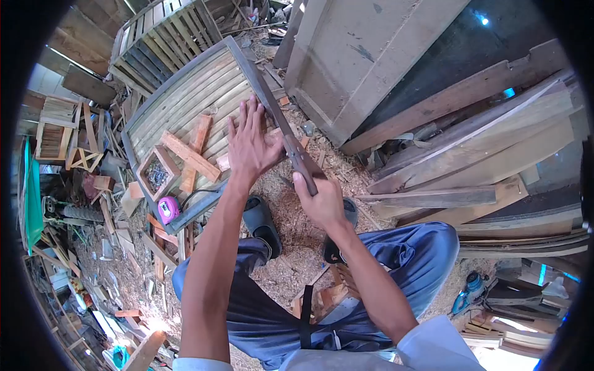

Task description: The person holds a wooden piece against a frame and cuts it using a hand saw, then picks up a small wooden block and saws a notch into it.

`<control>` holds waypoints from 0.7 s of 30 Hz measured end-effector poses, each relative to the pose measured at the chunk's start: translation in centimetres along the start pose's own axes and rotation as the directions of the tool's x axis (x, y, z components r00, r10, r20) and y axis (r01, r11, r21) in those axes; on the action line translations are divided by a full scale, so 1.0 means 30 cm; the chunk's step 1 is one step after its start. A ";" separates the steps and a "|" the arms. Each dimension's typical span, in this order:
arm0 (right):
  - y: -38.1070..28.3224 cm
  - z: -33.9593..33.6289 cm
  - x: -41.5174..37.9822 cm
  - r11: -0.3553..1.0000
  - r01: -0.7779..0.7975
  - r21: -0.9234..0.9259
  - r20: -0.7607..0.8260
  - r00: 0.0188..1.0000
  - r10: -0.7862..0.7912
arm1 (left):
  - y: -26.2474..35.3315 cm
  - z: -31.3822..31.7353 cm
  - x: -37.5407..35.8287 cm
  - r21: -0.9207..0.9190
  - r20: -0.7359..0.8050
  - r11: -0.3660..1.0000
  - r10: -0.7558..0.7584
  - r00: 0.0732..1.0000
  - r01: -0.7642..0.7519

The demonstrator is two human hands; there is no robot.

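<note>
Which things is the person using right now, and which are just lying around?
In use:
right hand gripping the handsaw
left hand pressing flat on the slatted wooden panel

Lying about:
pink tape measure
small box of nails
blue power tool
loose planks
sawdust

We see a person in loose, shiny blue-grey trousers [396, 260] and a pale, short-sleeved top — its light sleeve [433, 346] ending above the elbow — with both forearms bare and dark, rounded slip-on sandals [263, 222] on the feet.
</note>
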State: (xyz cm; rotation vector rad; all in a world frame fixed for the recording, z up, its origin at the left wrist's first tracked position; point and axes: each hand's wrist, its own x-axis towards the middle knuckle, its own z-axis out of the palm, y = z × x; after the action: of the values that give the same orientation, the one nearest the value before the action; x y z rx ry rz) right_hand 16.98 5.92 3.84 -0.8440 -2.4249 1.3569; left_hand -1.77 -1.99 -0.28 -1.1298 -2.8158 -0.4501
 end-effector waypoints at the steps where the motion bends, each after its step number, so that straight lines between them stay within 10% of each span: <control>1: -0.009 -0.007 -0.002 1.000 0.004 0.002 -0.005 1.000 -0.004 | 0.005 -0.005 0.005 -0.001 0.010 1.000 -0.003 1.000 0.003; 21: 0.069 -0.019 -0.166 0.997 0.080 -0.010 -0.061 0.995 -0.080 | 0.015 -0.003 0.002 -0.045 -0.014 0.999 -0.011 1.000 0.011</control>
State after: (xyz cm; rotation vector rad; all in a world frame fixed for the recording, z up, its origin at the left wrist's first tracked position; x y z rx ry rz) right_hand 22.03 4.22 2.78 -0.7702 -2.3915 1.2746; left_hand -1.49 -1.67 -0.08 -1.1146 -2.8144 -0.5235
